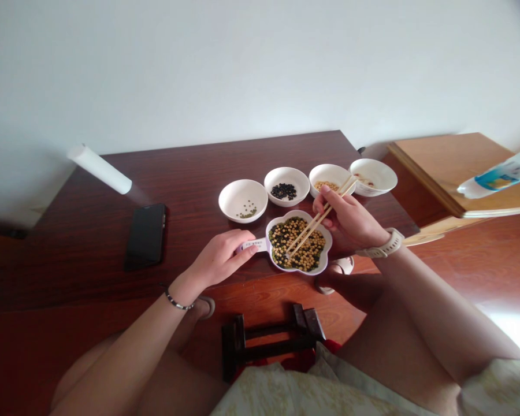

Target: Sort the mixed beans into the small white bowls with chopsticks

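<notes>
My left hand is closed on the handle of a white flower-shaped dish at the table's near edge. The dish holds mixed yellow, green and black beans. My right hand, with a white watch at the wrist, grips a pair of wooden chopsticks whose tips dip into the mixed beans. Behind the dish stands a row of small white bowls: one with a few green beans, one with black beans, one with yellow beans, and one with a few reddish beans.
A black phone lies on the dark wooden table, left of the bowls. A white cylinder rests near the far left edge. A lighter wooden table with a plastic bottle stands to the right. A small dark stool sits below.
</notes>
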Action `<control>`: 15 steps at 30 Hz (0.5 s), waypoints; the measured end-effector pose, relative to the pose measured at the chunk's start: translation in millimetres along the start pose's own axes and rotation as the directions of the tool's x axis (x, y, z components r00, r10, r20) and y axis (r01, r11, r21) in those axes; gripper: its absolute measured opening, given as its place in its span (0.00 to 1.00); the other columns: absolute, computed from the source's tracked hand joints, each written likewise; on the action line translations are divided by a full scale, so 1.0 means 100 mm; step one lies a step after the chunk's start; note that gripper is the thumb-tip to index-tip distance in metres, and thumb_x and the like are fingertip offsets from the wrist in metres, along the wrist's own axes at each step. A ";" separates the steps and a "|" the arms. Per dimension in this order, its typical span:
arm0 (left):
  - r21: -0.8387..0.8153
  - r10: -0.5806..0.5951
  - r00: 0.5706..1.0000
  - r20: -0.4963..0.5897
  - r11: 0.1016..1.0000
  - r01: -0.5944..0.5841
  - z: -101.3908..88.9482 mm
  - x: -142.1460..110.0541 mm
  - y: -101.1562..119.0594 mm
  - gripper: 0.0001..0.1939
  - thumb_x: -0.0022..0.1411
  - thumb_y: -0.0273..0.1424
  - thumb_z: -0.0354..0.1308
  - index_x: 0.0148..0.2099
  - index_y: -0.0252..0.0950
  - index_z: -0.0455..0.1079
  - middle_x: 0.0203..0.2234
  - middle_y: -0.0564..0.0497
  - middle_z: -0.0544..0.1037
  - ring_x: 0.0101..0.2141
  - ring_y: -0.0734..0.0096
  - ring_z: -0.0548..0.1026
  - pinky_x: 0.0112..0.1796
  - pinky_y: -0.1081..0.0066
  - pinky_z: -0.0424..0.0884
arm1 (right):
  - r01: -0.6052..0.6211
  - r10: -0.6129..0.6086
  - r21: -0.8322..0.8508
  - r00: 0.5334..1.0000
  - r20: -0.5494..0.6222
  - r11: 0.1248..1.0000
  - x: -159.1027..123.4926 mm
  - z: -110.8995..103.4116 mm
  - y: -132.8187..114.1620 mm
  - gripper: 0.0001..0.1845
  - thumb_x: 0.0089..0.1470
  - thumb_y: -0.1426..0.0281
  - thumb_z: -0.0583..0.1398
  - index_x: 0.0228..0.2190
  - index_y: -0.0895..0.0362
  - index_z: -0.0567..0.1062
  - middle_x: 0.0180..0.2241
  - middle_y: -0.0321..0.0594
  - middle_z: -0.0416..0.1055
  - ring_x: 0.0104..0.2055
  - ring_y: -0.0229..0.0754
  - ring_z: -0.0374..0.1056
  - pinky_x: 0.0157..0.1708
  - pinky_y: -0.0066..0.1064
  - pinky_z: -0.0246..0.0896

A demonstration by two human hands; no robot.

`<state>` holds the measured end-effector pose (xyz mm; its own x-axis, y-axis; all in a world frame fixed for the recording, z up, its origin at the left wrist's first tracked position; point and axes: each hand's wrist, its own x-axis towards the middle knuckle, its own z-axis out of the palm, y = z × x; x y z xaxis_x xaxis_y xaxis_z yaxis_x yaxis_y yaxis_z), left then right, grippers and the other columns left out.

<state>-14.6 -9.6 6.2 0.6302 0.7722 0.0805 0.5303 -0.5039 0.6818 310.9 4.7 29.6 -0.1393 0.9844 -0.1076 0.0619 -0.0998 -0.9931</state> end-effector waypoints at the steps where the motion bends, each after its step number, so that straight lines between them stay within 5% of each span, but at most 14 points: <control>1: 0.001 0.001 1.000 0.001 1.000 -0.001 0.00 0.00 0.00 0.17 0.77 0.43 0.50 0.46 0.37 0.74 0.37 0.49 0.78 0.36 0.66 0.74 0.41 0.69 0.67 | -0.002 0.002 0.000 1.000 -0.004 1.000 0.00 0.00 0.00 0.30 0.67 0.44 0.54 0.28 0.55 0.72 0.18 0.35 0.60 0.19 0.34 0.53 0.18 0.29 0.45; 15: -0.002 0.006 1.000 0.007 1.000 -0.006 0.00 0.00 0.01 0.17 0.77 0.43 0.50 0.47 0.37 0.73 0.39 0.50 0.78 0.37 0.67 0.74 0.41 0.69 0.67 | 0.058 -0.053 0.080 0.997 -0.062 0.995 -0.01 -0.01 -0.03 0.30 0.61 0.40 0.59 0.27 0.53 0.69 0.16 0.34 0.59 0.18 0.35 0.52 0.17 0.30 0.47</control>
<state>-14.5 -9.6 6.9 0.6372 0.7665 0.0800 0.5253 -0.5079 0.6827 311.5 4.2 33.1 -0.0812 0.9953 -0.0520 -0.0254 -0.0542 -0.9982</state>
